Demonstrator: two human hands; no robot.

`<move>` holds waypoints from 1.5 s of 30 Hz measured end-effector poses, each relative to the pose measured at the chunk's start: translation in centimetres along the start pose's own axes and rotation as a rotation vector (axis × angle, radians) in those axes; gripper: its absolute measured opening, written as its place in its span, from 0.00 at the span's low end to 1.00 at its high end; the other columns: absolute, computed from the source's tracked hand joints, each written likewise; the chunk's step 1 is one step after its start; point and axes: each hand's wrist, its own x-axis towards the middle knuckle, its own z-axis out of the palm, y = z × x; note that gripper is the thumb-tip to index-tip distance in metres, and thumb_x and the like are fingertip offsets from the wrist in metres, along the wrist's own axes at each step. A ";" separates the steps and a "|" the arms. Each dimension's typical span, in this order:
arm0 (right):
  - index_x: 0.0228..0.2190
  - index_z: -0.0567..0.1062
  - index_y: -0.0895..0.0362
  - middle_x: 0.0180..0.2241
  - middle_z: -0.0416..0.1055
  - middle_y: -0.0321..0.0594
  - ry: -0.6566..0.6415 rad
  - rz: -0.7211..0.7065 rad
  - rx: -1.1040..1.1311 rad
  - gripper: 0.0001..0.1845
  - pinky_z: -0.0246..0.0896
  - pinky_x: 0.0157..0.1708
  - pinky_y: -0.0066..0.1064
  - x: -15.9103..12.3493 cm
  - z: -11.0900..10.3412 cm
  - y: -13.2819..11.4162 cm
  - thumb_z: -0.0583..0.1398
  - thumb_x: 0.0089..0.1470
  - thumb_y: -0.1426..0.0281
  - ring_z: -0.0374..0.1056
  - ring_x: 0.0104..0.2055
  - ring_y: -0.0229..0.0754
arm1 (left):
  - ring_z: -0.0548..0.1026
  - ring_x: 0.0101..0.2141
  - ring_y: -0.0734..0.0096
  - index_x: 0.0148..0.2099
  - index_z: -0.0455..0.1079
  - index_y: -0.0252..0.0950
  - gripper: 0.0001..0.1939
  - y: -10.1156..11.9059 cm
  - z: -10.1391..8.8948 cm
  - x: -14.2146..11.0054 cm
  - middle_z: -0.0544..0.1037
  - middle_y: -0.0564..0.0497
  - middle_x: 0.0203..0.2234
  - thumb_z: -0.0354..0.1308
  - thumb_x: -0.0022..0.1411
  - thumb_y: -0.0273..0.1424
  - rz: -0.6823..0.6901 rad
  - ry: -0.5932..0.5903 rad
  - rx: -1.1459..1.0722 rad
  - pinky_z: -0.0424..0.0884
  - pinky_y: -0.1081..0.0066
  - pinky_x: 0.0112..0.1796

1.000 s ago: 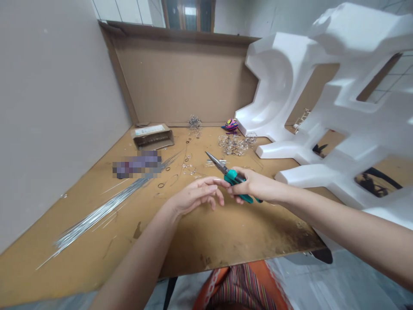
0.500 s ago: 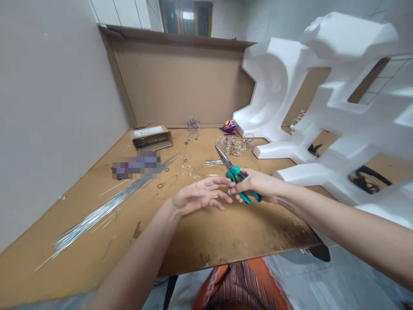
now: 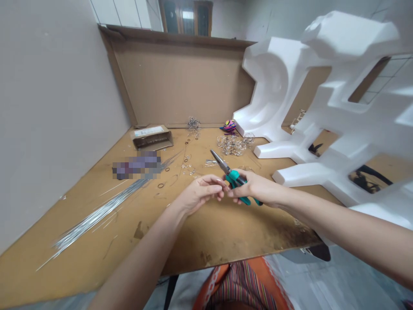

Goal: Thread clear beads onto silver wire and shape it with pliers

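Observation:
My right hand (image 3: 256, 188) grips the teal handles of long-nose pliers (image 3: 229, 173), whose closed metal jaws point up and to the left above the brown tabletop (image 3: 206, 228). My left hand (image 3: 199, 192) is just left of the handles. Its fingers are curled and pinched together next to my right fingertips. What the left fingers pinch is too small to make out.
A bundle of thin steel wires (image 3: 106, 204) lies along the left. A small cardboard box (image 3: 151, 137) and piles of bent wire rings (image 3: 232, 144) sit further back, near a striped colourful ball (image 3: 229, 125). Big white foam blocks (image 3: 325, 99) fill the right side.
My left fingers have gone from spread to curled into a pinch beside the pliers. The pliers have tilted slightly and moved a little to the left.

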 end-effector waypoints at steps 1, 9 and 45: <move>0.30 0.64 0.57 0.25 0.67 0.34 -0.006 -0.005 -0.017 0.13 0.61 0.23 0.25 -0.1 0.0 0.0 0.61 0.39 0.75 0.64 0.23 0.33 | 0.72 0.27 0.75 0.32 0.72 0.32 0.06 -0.1 0.1 0.0 0.76 0.48 0.28 0.62 0.48 0.25 -0.002 0.015 0.003 0.67 0.75 0.30; 0.34 0.64 0.57 0.23 0.68 0.33 0.017 0.011 0.099 0.18 0.60 0.21 0.25 -0.3 -0.3 0.2 0.64 0.40 0.70 0.64 0.21 0.33 | 0.72 0.29 0.73 0.41 0.71 0.34 0.14 0.2 0.9 -0.3 0.74 0.48 0.31 0.61 0.50 0.30 -0.046 -0.066 0.027 0.69 0.73 0.29; 0.45 0.66 0.53 0.30 0.68 0.42 0.259 -0.898 -1.946 0.15 0.48 0.30 0.36 -3.0 -7.6 0.2 0.50 0.55 0.69 0.57 0.32 0.44 | 0.75 0.26 0.78 0.35 0.71 0.29 0.05 -0.7 -0.7 0.6 0.75 0.50 0.26 0.57 0.54 0.21 -0.089 0.198 -0.325 0.73 0.81 0.25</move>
